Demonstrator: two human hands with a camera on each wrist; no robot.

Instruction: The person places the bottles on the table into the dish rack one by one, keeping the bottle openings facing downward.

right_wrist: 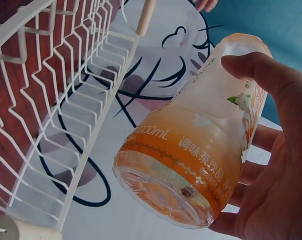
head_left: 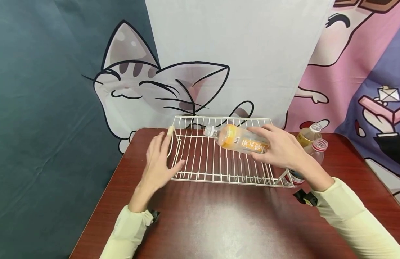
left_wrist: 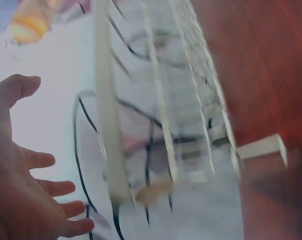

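Right hand: my right hand [head_left: 279,145] gripped the bottle [head_left: 240,139] round its body, thumb on one side and fingers on the other
Left hand: my left hand [head_left: 156,165] was spread wide and held nothing, its thumb well apart from the fingers, just beside the left end of the wire rack [head_left: 171,129]; from the left wrist I saw a gap between fingertips and rack
Bottle's place: I held it above the rack, which stood near the far edge of the tabletop [head_left: 219,216]
Neck: pointed toward my left hand, with the base at my right palm
Long axis: ran roughly along the tabletop's far edge, slanting so that the neck was either higher or farther from me; I could not tell which
Far right corner: a yellowish bottle [head_left: 308,136] and a red-ringed bottle [head_left: 317,153] stood near it, partly hidden by my right hand and wrist
Bottle's base: hidden behind my hand from the head, plain from the right wrist
Left wrist view: blurred, the bottle cut off at its upper left corner
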